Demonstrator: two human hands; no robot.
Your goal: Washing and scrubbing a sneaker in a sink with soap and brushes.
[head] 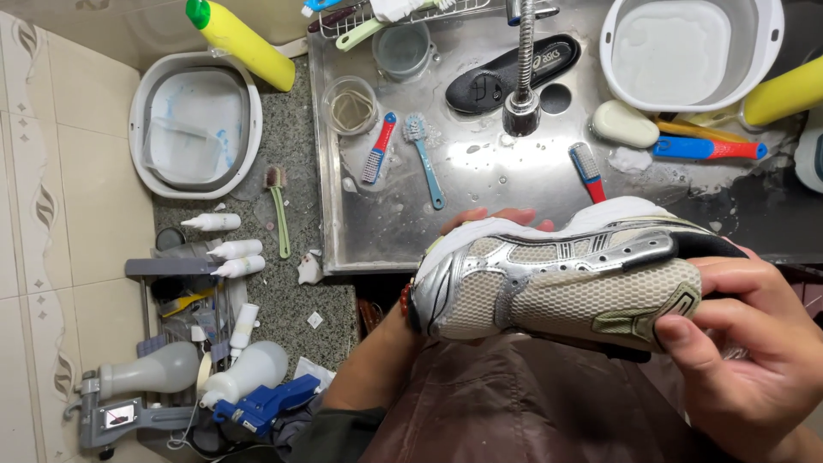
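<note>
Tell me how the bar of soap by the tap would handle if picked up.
The soap is probably slippery: it lies on the wet sink beside foam. Its rounded shape may let it squirt from fingers. It looks solid, so likely stiff rather than floppy.

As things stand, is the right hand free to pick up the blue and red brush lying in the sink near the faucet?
Probably not: the right hand is wrapped around the heel of the sneaker, which the left hand holds too. The path to the brush itself looks open.
</note>
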